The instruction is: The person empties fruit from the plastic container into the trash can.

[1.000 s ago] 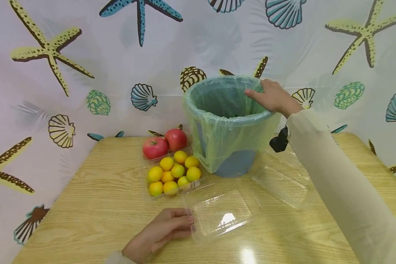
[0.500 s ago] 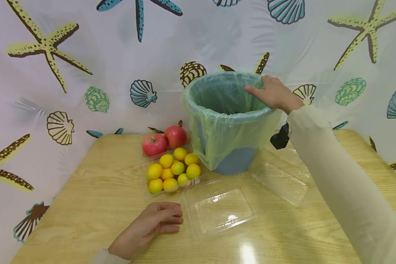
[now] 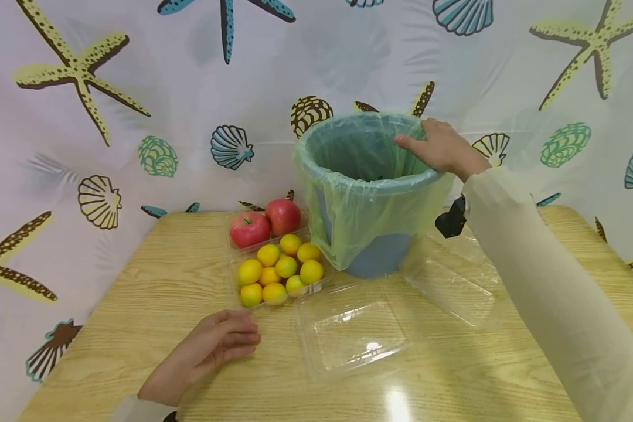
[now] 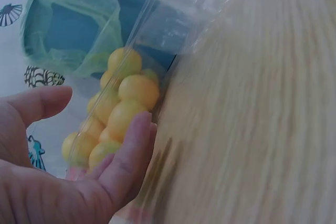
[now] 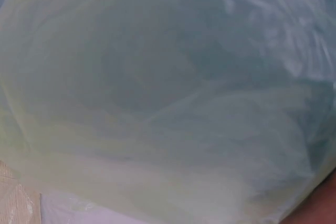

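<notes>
My right hand [image 3: 443,149] grips the right side of the rim of a blue trash can [image 3: 377,255], thumb on the inner side. A thin yellow-green bag [image 3: 343,217] lines the can and folds over its rim; in the right wrist view this bag [image 5: 157,103] fills most of the picture. Holding nothing, my left hand [image 3: 211,346] hovers low over the table with loose fingers. Just beyond it, small yellow citrus fruits [image 3: 269,274] fill a see-through plastic box. To that hand's right lies a see-through plastic container [image 3: 356,334] without anything in it.
Two red apples [image 3: 249,230] sit in a see-through box behind the citrus. Right of the trash can lies more see-through plastic packaging [image 3: 453,293], partly behind the right sleeve. A shell-and-starfish curtain [image 3: 190,105] hangs at the back edge of the wooden table [image 3: 179,264].
My left hand has moved away from the edge of the see-through container, leftward across the table. The right hand stays on the can's rim.
</notes>
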`<state>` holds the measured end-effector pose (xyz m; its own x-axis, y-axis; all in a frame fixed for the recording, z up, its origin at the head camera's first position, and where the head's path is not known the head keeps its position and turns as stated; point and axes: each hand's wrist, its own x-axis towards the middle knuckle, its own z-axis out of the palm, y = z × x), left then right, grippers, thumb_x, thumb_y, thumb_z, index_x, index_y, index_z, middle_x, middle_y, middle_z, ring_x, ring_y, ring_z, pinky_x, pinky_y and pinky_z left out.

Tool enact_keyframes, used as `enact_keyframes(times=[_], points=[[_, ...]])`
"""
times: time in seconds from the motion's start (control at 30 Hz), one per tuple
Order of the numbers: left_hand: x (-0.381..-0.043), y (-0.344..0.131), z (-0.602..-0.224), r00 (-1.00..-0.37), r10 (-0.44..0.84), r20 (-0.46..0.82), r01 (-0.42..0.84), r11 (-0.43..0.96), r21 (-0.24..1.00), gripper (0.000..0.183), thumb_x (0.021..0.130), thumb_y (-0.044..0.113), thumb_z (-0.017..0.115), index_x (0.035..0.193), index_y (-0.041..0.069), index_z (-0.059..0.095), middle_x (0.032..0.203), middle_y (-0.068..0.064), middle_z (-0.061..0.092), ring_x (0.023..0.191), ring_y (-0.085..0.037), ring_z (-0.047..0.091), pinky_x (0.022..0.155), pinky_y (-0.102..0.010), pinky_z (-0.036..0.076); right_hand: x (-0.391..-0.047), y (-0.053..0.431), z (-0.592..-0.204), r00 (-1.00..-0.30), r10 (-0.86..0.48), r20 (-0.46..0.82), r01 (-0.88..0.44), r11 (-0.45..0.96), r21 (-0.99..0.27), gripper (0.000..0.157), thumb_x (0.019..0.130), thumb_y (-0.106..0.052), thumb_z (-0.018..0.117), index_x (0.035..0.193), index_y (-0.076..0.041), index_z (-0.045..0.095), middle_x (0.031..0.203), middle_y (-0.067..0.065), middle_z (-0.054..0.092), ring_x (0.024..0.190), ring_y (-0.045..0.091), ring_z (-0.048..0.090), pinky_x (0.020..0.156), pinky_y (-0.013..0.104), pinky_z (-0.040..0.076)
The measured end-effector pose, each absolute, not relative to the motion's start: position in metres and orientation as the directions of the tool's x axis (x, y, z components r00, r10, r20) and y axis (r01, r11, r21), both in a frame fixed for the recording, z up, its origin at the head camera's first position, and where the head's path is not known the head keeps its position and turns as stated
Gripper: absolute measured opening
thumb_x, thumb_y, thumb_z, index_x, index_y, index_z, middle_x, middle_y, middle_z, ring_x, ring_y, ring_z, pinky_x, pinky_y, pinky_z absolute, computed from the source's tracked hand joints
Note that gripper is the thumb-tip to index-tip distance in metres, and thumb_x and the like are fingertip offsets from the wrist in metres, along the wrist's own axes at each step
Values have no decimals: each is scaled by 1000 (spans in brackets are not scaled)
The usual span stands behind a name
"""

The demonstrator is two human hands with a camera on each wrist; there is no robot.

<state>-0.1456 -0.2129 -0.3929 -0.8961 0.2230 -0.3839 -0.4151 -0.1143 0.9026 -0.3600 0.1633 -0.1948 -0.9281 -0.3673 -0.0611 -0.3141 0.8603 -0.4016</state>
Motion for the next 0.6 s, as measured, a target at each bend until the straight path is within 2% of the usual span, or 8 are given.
enact_keyframes(times=[0.13,0.33,0.5,0.6], points=[[-150,-225,-391,-910,176,-376,-400,-130,907,27,98,19,50,118,3,43,98,0,64,91,-11,66,83,-29,56,-360,164,-195,-928,-366,-64,-311,859,-406,86,98,-58,24,150,4,-4,157,25,-4,146,41,-3,117,56,7],[-162,-235,-386,-918,88,-387,-397,-192,898,22,99,23,48,114,7,45,94,-1,62,88,-13,67,83,-31,56,-360,163,-195,-929,-364,-64,-309,859,-408,86,98,-58,24,150,4,-4,158,24,-4,146,41,-3,117,56,7],[-173,-239,-382,-918,43,-393,-391,-245,887,30,100,24,44,123,5,41,97,-3,58,86,-12,65,83,-32,57,-359,164,-195,-928,-367,-61,-312,857,-410,86,98,-58,25,150,4,-3,157,25,-3,146,41,-3,117,56,8],[-178,-241,-380,-921,34,-388,-382,-278,882,25,101,25,43,116,6,44,94,-2,58,84,-12,64,82,-31,57,-359,163,-195,-927,-370,-57,-316,854,-413,86,98,-58,25,150,4,-3,158,25,-3,146,41,-2,117,56,8]])
